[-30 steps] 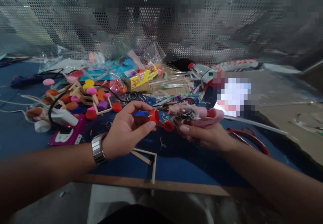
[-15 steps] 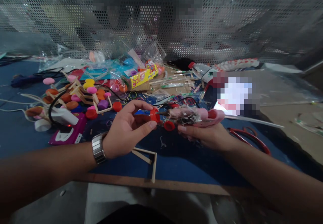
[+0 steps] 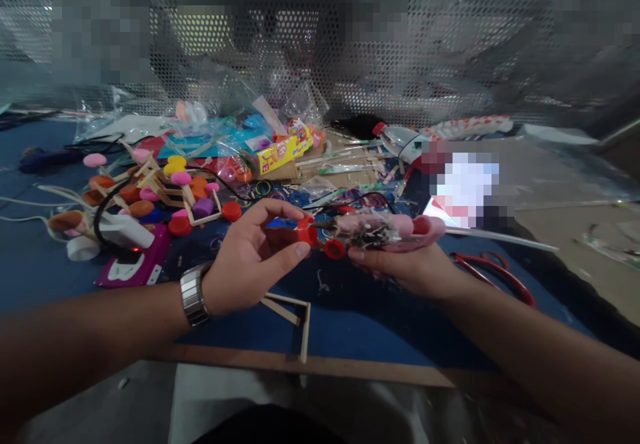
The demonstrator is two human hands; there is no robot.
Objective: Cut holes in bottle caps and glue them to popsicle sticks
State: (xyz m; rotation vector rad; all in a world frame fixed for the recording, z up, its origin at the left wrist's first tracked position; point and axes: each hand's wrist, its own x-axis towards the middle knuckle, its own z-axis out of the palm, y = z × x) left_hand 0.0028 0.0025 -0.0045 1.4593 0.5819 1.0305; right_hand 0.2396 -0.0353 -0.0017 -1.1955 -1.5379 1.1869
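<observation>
Between the thumb and fingers of my left hand (image 3: 257, 254) is a small red bottle cap (image 3: 306, 231), its open side turned to the right. My right hand (image 3: 405, 267) is wrapped round a pink hot glue gun (image 3: 380, 227), its front smeared with dark, stringy glue. The gun's nozzle (image 3: 325, 225) points left, right at the cap; I cannot tell whether they touch. A white glue stick (image 3: 505, 236) sticks out of the gun's back. Just below the nozzle is a second red cap (image 3: 335, 249). Joined wooden sticks (image 3: 305, 327) lie on the blue table in front of my hands.
At left are a purple power strip (image 3: 135, 264) with a white plug (image 3: 125, 231) and a heap of coloured caps and sticks (image 3: 165, 191). Behind lie a yellow packet (image 3: 285, 151) and a plastic bottle (image 3: 400, 141). At right are a lit screen (image 3: 465, 187) and red-handled scissors (image 3: 500, 281).
Almost nothing differs. Both hands keep the cap and the glue gun in nearly the same place; the view has shifted very slightly.
</observation>
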